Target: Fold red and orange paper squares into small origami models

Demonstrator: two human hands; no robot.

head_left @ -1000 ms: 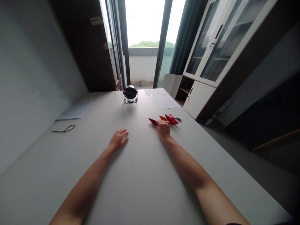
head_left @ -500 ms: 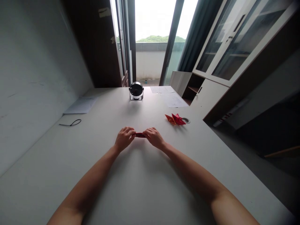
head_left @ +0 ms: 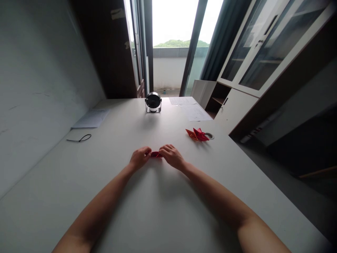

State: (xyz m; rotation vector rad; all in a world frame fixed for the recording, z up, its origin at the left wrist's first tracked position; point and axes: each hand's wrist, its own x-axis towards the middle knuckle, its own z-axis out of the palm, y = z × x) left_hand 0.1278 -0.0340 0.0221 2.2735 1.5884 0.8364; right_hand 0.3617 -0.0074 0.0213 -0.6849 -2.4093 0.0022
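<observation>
A small piece of folded red paper (head_left: 156,154) is held at the middle of the white table, between my two hands. My left hand (head_left: 140,157) pinches its left end with curled fingers. On its right end, my right hand (head_left: 171,155) is closed, the fingers lying over the edge and partly hiding it. To the right, apart from my hands, lie red folded-paper pieces (head_left: 201,135) and an orange folded-paper piece (head_left: 191,134), beside a pale ring-shaped roll (head_left: 210,135).
A round black device on a silver stand (head_left: 153,102) is at the table's far side. Paper sheets (head_left: 197,112) lie at the far right, and a paper stack (head_left: 91,118) at the left by the wall. Near it is a black looped tie (head_left: 81,138). Cabinets (head_left: 237,105) stand at right.
My hands and the red paper have come slightly nearer to me. The paper has tipped so more of its face shows, and the left fingers are more curled.
</observation>
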